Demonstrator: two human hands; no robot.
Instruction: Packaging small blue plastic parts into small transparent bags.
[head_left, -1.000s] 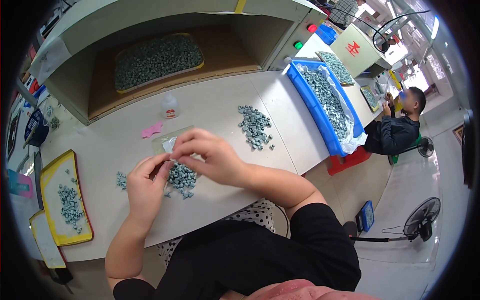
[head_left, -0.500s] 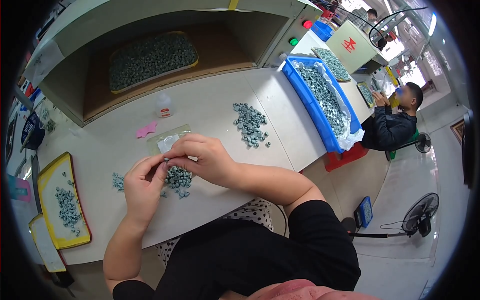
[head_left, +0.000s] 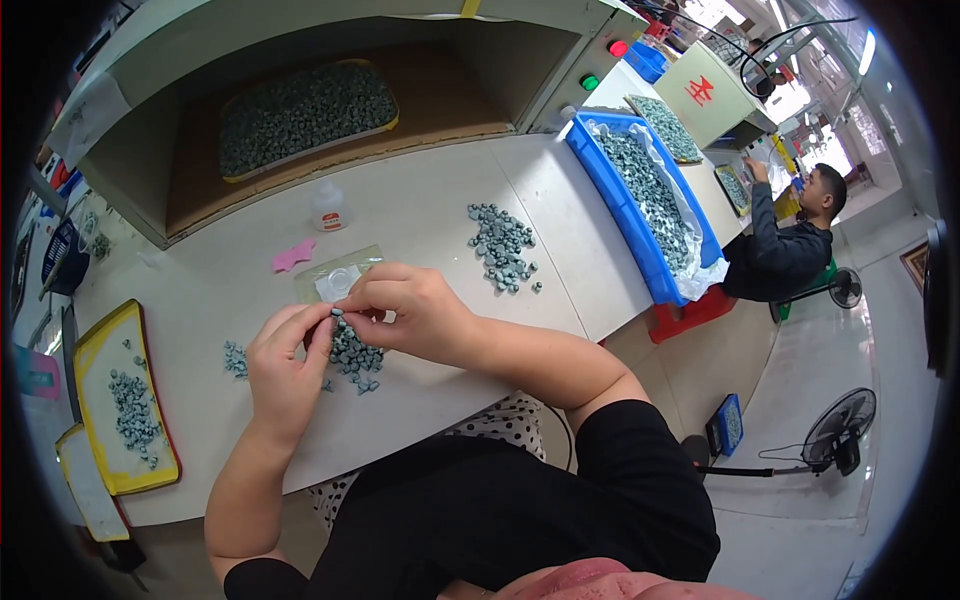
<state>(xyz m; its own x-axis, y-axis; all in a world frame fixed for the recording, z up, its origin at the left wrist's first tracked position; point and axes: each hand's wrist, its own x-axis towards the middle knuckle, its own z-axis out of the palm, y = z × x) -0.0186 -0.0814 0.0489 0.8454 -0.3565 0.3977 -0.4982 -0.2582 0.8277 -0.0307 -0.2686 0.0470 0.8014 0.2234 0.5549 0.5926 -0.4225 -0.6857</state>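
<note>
Over the table in front of me, my left hand [head_left: 285, 352] pinches a small grey-green bead-like piece [head_left: 337, 312] between thumb and forefinger. My right hand [head_left: 410, 312] meets it from the other side, its fingers bent and their tips at the same piece; whether they grip anything else is hidden. A heap of such pieces [head_left: 352, 357] lies just below the fingertips, partly covered by the hands. Left of my left hand sits a smaller cluster [head_left: 235, 360]. Behind the hands are a flat olive packet [head_left: 318, 275] and a clear round disc-like item [head_left: 342, 282] on it.
A pink scrap [head_left: 293, 256] and white bottle [head_left: 328, 208] stand beyond. Another pile [head_left: 502, 247] lies right, near a blue bin [head_left: 590, 165] of pieces. A yellow-rimmed tray [head_left: 172, 460] is left; an open cabinet [head_left: 480, 110] holds a full tray. A co-worker [head_left: 785, 250] sits far right.
The fingertips have parted slightly, so the small piece between them shows more plainly. My forearms have barely moved. The co-worker's raised hand has shifted away from the face.
</note>
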